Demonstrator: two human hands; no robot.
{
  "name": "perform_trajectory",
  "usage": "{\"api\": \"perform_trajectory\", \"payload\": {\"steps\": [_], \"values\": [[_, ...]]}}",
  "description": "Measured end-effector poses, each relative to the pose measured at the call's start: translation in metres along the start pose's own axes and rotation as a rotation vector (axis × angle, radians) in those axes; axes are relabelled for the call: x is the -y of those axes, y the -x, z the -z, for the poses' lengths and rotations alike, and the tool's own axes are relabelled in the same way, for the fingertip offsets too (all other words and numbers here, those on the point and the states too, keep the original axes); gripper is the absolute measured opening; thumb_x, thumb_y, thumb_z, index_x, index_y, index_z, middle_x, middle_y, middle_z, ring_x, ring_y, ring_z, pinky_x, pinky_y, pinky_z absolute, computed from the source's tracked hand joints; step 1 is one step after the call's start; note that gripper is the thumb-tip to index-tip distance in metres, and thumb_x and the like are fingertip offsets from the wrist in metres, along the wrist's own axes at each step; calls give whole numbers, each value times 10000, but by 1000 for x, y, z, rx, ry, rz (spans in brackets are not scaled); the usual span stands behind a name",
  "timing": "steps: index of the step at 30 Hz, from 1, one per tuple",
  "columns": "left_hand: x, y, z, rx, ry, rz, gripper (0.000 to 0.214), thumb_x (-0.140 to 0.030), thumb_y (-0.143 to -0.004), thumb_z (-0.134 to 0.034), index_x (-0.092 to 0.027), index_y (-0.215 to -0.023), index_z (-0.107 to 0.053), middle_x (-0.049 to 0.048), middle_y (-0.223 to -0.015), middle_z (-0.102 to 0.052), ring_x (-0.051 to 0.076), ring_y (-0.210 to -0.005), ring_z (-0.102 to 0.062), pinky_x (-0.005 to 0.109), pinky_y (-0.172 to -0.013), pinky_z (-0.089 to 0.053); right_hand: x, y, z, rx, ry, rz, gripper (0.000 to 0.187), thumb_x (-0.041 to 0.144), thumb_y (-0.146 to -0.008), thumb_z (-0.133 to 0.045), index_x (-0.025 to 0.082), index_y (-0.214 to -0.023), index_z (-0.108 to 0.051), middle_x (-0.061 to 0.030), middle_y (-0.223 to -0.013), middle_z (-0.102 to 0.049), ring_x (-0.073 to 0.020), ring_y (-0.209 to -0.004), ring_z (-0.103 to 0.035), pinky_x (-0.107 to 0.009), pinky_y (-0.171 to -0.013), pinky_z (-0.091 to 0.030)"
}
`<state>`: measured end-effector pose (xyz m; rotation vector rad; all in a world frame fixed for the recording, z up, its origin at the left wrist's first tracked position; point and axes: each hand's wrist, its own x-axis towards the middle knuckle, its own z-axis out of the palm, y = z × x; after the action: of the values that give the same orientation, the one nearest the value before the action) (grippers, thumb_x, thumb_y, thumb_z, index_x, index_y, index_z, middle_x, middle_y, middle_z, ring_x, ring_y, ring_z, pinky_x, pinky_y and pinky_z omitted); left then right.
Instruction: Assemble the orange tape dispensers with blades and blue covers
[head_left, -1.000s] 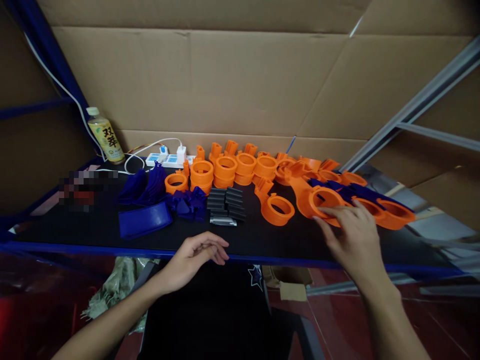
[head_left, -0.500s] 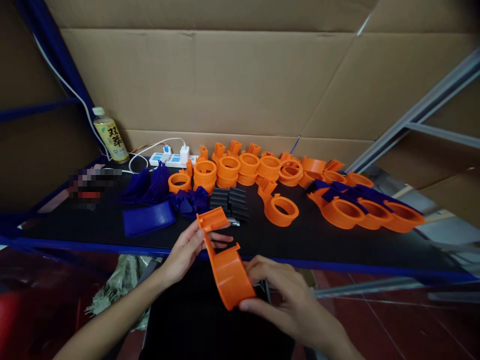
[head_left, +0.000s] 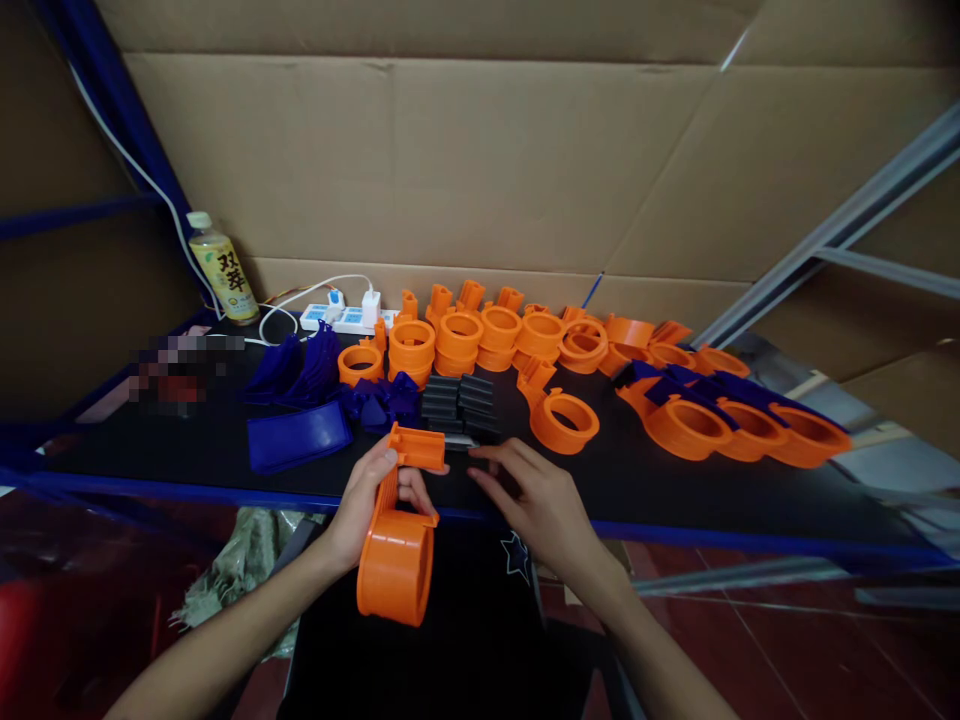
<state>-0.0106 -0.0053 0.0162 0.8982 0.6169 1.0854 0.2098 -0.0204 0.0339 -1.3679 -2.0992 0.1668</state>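
Only text I can read is on the far left bottle [head_left: 214, 248]: big black 双萃 on a yellow label [head_left: 222, 282], smaller print's too tiny. Oh, and there's a star outline [head_left: 516, 555] on the black clothing [head_left: 450, 650].

Pixelated object [head_left: 176, 378], left edge of bench [head_left: 645, 482]: unidentifiable. Right hand [head_left: 538, 500], front edge: contact with black strips [head_left: 459, 405] unclear.

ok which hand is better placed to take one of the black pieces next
Probably the right hand: its fingers are close to the black pieces and look free, while the left hand holds an orange part.
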Motion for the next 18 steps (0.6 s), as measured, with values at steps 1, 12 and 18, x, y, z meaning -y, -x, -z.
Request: {"api": "perform_trajectory", "payload": {"steps": [1,12,18], "values": [[1,-1,1,10,-10,-4,396,-499,-901,-544,-121,-1008,-593,73,-685,-697,196,-537,-659,289,-547,-514,-2,-4,-4,15,62,-12,217,347,-974,-563,240,-1122,-680,-52,-962,-672,-185,-857,-681,-267,-660,-517],[11,-3,9,88,-55,-42,363,-472,-935,-545,-138,-1069,-592,160,-986,-761,174,-581,-698,260,-549,-504,-4,-26,-22,47,295,1,204,269,-1006,-482,218,-1066,-670,-66,-1025,-663,-199,-938,-659,-277,-634,-481],[11,-4,9,93,-68,-32,358,-464,-931,-554,-144,-1089,-583,153,-991,-762,183,-586,-705,274,-577,-515,-7,-28,-21,59,219,-22,120,233,-977,-517,215,-965,-634,-48,-1025,-648,-176,-873,-658,-272,-641,-475]]}}
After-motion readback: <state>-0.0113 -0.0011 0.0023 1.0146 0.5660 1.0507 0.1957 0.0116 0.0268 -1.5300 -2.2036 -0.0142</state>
